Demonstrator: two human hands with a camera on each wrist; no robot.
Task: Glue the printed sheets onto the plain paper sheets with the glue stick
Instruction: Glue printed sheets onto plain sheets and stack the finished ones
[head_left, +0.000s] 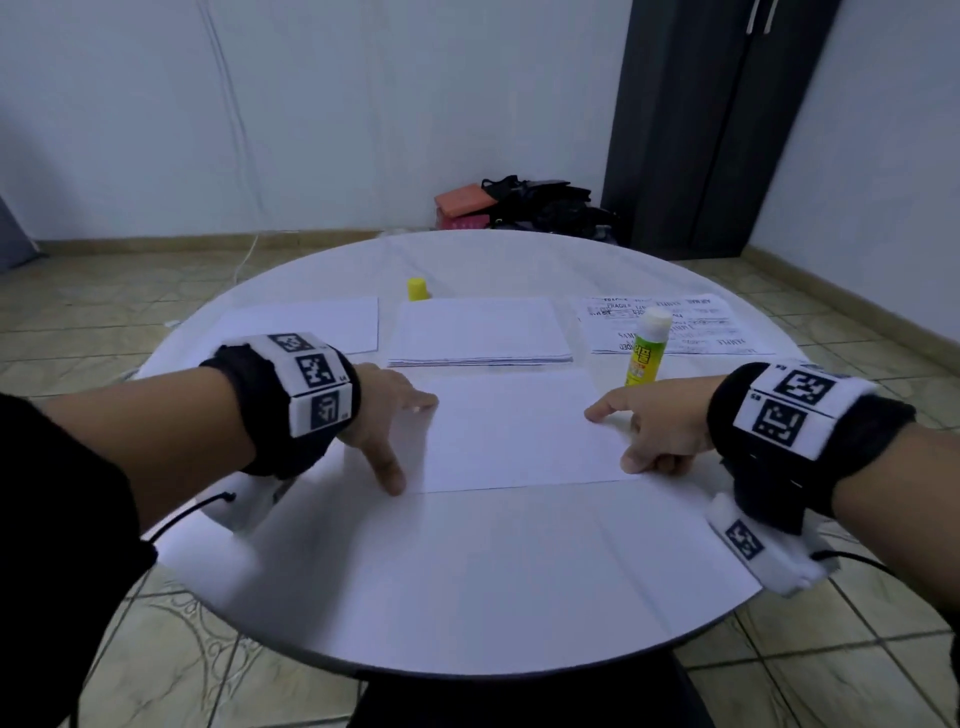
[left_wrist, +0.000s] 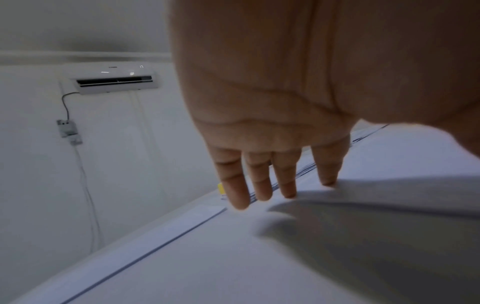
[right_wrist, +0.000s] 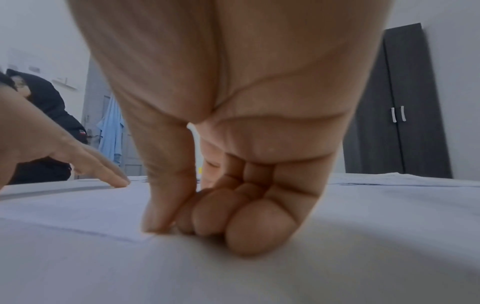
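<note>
A plain white sheet (head_left: 514, 431) lies flat on the round white table (head_left: 467, 571) in front of me. My left hand (head_left: 395, 415) rests on its left edge with straight fingers (left_wrist: 259, 181) and spread thumb. My right hand (head_left: 649, 426) presses its right edge: index finger and thumb (right_wrist: 155, 216) lie on the paper near the corner, and the other fingers are curled under. The uncapped glue stick (head_left: 644, 348) stands upright just beyond my right hand. Printed sheets (head_left: 691, 322) lie at the back right, and a stack of plain paper (head_left: 478, 327) at the back middle.
The yellow glue cap (head_left: 417, 289) stands behind the stack. Another plain sheet (head_left: 311, 317) lies at the back left. A dark wardrobe (head_left: 701, 130) and a pile of bags (head_left: 540, 202) stand against the far wall. A person in dark clothes (right_wrist: 46, 98) is off to the left.
</note>
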